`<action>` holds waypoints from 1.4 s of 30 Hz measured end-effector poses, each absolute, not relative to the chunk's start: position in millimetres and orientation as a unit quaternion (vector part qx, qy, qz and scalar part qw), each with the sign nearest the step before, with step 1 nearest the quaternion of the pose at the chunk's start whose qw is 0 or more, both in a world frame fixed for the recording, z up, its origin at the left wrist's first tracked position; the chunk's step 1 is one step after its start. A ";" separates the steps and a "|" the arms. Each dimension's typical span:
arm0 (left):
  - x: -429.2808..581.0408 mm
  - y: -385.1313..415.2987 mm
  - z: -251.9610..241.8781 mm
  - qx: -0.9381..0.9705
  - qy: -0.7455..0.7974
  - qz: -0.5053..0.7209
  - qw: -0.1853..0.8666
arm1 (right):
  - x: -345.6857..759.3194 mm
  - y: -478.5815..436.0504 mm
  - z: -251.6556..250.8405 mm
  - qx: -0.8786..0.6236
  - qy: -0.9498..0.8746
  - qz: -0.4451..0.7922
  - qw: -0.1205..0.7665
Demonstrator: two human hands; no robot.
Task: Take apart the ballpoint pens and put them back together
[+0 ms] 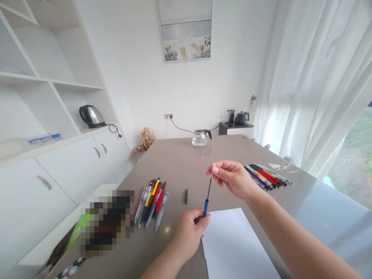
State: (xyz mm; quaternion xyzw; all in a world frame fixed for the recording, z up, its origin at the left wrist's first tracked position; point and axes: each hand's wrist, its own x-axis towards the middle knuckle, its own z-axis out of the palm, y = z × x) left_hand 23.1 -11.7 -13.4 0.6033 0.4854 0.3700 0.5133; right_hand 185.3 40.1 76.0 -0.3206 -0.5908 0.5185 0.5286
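Observation:
My left hand (190, 232) is closed around a blue pen barrel (206, 208), which stands nearly upright. A thin dark refill (209, 188) sticks up out of its open end. Above it, my right hand (229, 176) pinches a small silvery pen spring (213, 165) between thumb and fingertips, at the refill's upper end. Whether the spring sits around the refill tip is too small to tell. A short black pen tip piece (186, 196) lies on the table left of the hands. Under and beside my left hand is a white sheet of paper (236, 244).
Several pens (151, 201) lie bunched at the left, and another row of pens and refills (269, 177) lies at the right. White scraps (279, 166) are beyond that row. A glass pot (199, 138) stands at the table's far end. A pixelated patch covers the left edge.

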 end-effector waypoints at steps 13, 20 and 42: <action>22.2 -11.6 -11.8 0.599 0.490 0.372 0.512 | 184.2 38.4 76.1 -0.326 -0.592 0.525 0.518; 20.8 -11.4 -11.4 0.597 0.481 0.383 0.515 | 181.0 39.4 66.7 -0.328 -0.625 0.524 0.476; 14.8 -9.2 -15.2 0.599 0.458 0.443 0.485 | 191.4 69.2 35.9 -0.481 -0.724 0.405 0.283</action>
